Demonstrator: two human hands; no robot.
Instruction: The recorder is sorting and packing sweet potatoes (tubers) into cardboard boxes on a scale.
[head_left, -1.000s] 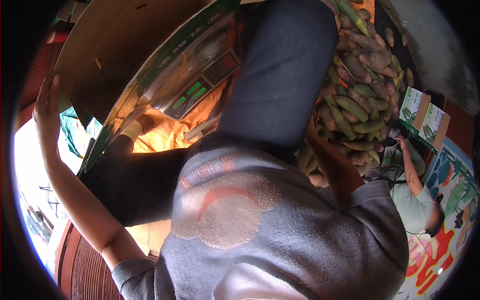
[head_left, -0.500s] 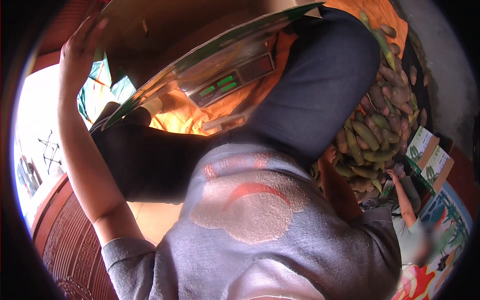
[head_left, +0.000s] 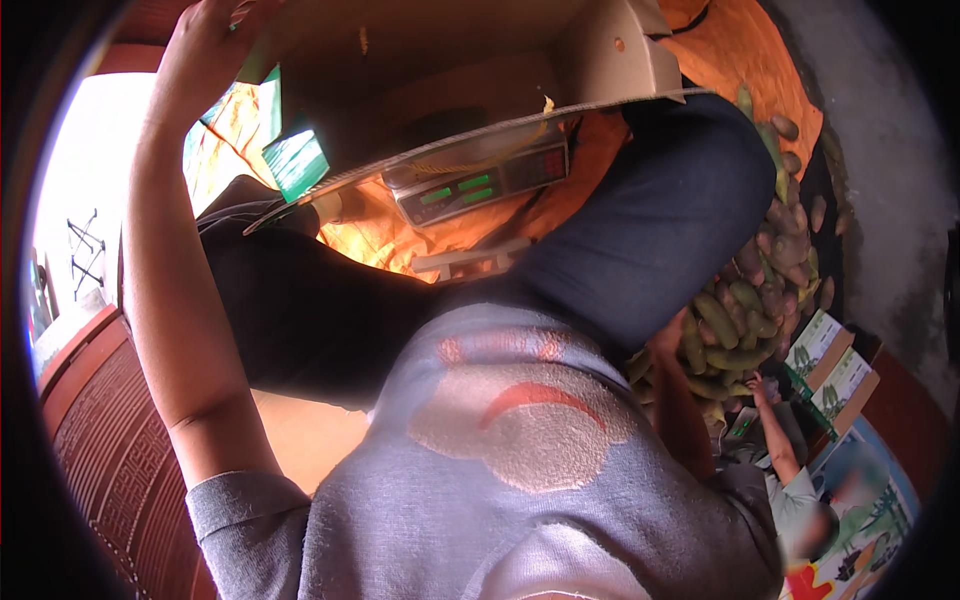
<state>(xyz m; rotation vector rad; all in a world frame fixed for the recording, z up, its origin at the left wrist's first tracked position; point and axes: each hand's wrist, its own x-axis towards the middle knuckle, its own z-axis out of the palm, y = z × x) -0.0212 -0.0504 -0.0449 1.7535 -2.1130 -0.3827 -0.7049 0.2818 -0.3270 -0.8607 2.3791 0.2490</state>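
Observation:
My left hand (head_left: pixel 205 55) is raised at the top left and grips the edge of a large open cardboard box (head_left: pixel 450 60), which is held tilted above my knees. Under the box a digital weighing scale (head_left: pixel 480 185) with green and red displays sits on an orange sheet (head_left: pixel 370 230). My right forearm runs down past my right thigh, and my right hand (head_left: pixel 667 345) is by a pile of long green and brown vegetables (head_left: pixel 740 320). Its fingers are hidden behind my leg.
Another person (head_left: pixel 800 490) sits at the lower right and reaches a hand toward the vegetable pile. Small printed cartons (head_left: pixel 830 365) stand beside that person. A carved red-brown wooden panel (head_left: pixel 110 440) is at the lower left. Grey floor lies at the far right.
My left hand and the box have risen toward the top of the view. The box's opening now faces me more, and the scale shows more fully beneath it.

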